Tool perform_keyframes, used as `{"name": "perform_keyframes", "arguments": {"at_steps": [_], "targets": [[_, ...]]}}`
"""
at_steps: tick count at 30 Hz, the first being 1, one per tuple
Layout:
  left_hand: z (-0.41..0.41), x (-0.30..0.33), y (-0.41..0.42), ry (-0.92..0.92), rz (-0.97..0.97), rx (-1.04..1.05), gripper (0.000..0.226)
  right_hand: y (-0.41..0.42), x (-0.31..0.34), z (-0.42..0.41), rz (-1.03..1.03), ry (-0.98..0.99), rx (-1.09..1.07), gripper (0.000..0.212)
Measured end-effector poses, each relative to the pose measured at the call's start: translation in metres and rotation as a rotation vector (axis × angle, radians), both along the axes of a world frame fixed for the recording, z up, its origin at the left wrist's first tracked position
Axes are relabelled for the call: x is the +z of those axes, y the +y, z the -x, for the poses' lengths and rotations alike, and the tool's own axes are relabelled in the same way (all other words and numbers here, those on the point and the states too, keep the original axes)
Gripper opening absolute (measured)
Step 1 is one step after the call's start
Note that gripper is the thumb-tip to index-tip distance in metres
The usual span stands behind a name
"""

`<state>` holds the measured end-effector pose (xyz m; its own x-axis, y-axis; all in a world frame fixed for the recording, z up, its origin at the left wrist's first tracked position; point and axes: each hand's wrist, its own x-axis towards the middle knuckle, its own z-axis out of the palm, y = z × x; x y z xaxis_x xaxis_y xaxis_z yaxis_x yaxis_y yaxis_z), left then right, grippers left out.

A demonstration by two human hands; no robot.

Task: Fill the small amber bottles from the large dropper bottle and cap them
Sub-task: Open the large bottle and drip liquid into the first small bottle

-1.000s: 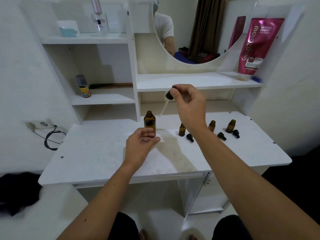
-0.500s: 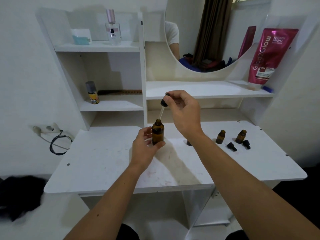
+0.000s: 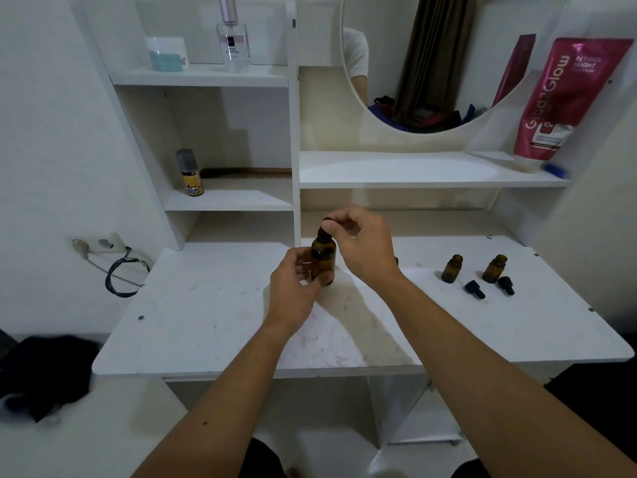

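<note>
The large amber dropper bottle (image 3: pixel 324 258) stands upright on the white desk (image 3: pixel 213 305). My left hand (image 3: pixel 293 288) grips its body from the left. My right hand (image 3: pixel 362 246) pinches the black dropper cap (image 3: pixel 325 225), which sits on the bottle's neck. To the right stand two small amber bottles (image 3: pixel 452 269) (image 3: pixel 495 269), both uncapped, each with a small black dropper cap (image 3: pixel 474 289) (image 3: pixel 505 284) lying in front of it. A third small bottle (image 3: pixel 396 260) is almost wholly hidden behind my right wrist.
Shelves rise behind the desk with a yellow spray can (image 3: pixel 190 174), a comb (image 3: pixel 248 173), a perfume bottle (image 3: pixel 232 39) and a pink tube (image 3: pixel 565 98). A round mirror (image 3: pixel 431 63) hangs above. A wall socket and black cable (image 3: pixel 120 270) lie left of the desk.
My right hand has lowered the dropper, pipette first, into the large bottle; the cap now sits on the neck. The camera has tilted, so the desk appears lower in view.
</note>
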<state>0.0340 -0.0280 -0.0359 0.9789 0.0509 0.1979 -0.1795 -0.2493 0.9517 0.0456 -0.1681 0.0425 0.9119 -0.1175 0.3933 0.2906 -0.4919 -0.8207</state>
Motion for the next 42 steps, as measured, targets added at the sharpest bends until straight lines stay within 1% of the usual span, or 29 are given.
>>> {"name": "perform_keyframes", "arguments": {"at_steps": [7,17,21,25,31,35,39,42], "targets": [[-0.002,-0.001,-0.001,0.004,-0.049,-0.001,0.053,0.003,0.003,-0.001,0.028,-0.016,-0.026,0.001],[-0.003,-0.004,-0.002,0.006,-0.078,0.016,0.052,0.002,0.0,0.002,0.049,-0.034,-0.001,0.007],[-0.003,-0.005,-0.003,-0.001,-0.096,0.012,0.049,0.002,0.002,0.004,-0.021,-0.037,0.016,0.015],[-0.001,-0.004,-0.005,0.007,-0.124,0.014,0.048,0.001,0.009,0.006,-0.107,-0.03,0.035,0.017],[0.001,-0.003,-0.007,0.012,-0.16,0.038,0.051,-0.006,0.031,0.009,-0.171,-0.107,0.061,0.015],[0.003,-0.004,-0.008,0.018,-0.192,0.071,0.058,-0.014,0.041,0.015,-0.221,-0.157,0.052,0.015],[0.01,-0.005,-0.01,0.021,-0.167,0.109,0.07,-0.03,0.048,0.022,-0.27,-0.198,0.024,0.016],[0.022,-0.007,-0.011,0.001,-0.123,0.179,0.073,-0.047,0.046,0.027,-0.297,-0.216,0.0,0.015]]}}
